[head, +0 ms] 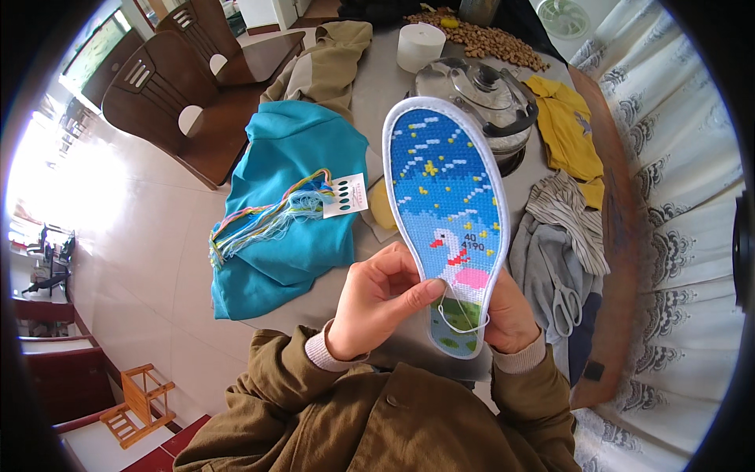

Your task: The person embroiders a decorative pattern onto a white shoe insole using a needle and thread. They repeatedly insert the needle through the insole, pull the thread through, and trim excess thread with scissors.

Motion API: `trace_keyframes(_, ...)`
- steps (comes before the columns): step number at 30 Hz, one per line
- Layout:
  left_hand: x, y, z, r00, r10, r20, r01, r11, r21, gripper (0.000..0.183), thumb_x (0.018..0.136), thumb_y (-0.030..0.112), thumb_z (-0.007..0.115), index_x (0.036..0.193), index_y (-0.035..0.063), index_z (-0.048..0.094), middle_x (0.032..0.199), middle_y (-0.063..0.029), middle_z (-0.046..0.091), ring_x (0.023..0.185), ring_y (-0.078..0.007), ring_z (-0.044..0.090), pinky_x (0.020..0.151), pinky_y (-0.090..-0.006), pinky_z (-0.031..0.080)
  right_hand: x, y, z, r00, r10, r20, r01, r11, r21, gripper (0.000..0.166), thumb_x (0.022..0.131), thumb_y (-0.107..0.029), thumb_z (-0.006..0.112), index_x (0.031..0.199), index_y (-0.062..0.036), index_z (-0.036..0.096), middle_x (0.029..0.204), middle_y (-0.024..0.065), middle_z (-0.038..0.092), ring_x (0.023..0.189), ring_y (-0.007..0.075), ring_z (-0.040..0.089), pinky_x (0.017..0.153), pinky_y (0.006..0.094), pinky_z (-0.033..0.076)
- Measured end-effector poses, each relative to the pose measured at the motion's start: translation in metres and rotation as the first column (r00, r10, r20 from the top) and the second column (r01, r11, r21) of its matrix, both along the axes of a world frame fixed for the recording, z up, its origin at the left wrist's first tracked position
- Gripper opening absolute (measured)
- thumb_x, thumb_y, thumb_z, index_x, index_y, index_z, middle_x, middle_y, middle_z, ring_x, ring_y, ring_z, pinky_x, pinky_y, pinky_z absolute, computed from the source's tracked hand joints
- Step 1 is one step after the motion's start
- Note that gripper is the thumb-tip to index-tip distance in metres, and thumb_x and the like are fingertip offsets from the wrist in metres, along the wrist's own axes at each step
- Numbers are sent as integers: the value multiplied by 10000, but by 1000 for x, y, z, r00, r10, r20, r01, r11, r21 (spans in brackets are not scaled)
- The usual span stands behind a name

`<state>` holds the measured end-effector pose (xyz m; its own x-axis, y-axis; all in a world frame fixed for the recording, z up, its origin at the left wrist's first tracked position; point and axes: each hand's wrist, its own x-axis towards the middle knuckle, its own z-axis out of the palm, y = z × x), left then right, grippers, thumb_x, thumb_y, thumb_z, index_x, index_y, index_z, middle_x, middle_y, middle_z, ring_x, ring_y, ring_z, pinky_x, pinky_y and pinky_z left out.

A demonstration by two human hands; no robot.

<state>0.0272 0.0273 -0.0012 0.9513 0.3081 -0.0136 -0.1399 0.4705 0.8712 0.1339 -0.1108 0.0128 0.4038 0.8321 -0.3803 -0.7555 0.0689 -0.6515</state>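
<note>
A cross-stitch shoe insole (pixel 445 194) with a white bound edge stands tilted up before me. It shows a white swan, a blue sky with yellow and white stitches, and a green patch at the heel. My left hand (pixel 368 310) pinches its left edge, thumb tip on the front beside the swan. From that thumb a white thread (pixel 454 325) loops down across the heel to the right edge. My right hand (pixel 508 312) grips the insole from the right, most fingers hidden behind it. Whether a needle is between my fingers cannot be seen.
Embroidery floss (pixel 277 209) with a punched card (pixel 345 196) lies on teal cloth (pixel 301 135). Scissors (pixel 566 307) rest on grey clothing (pixel 534 259) at right. Beyond the insole stand a lidded pot (pixel 472 88) and a paper roll (pixel 420 47). Wooden chairs (pixel 171 100) are at left.
</note>
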Motion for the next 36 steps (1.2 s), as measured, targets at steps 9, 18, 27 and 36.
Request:
trace_keyframes(9, -4, -3, 8, 999, -32, 31, 34, 998, -57, 138, 842, 93, 639, 907, -8, 571, 936, -3, 568, 870, -69, 560, 764, -226, 464, 11, 9, -23, 977, -210, -46, 214, 970, 113, 288, 888, -145, 502, 1111, 36, 524, 1038, 106, 604, 900, 159, 590, 752, 278, 499)
trace_keyframes(18, -6, 6, 2, 998, -62, -22, 56, 980, -193, 155, 855, 106, 626, 942, -10, 571, 946, -30, 621, 892, -78, 569, 798, -231, 456, 76, -57, -43, 767, -99, -633, 468, 761, 448, 115, 918, -48, 409, 809, -64, 376, 762, 23, 473, 676, 126, 576, 586, 256, 510)
trace_keyframes(27, -22, 65, -17, 972, 223, -70, -234, 942, -241, 209, 853, 172, 631, 981, 6, 614, 937, -26, 637, 846, -84, 585, 776, -247, 471, 141, -318, -83, 580, -618, -531, 801, 552, 232, 112, 915, -58, 400, 807, -60, 430, 659, 12, 343, 608, 114, 389, 573, 250, 375)
trace_keyframes(36, -58, 116, -38, 900, 409, -152, -422, 905, -63, 254, 896, 154, 544, 1064, -34, 576, 1031, -57, 605, 903, -134, 584, 830, -276, 467, 113, -476, -96, 80, -975, -207, 997, 79, 11, 87, 762, 35, 472, 794, 16, 550, 707, 94, 547, 639, 220, 531, 627, 392, 506)
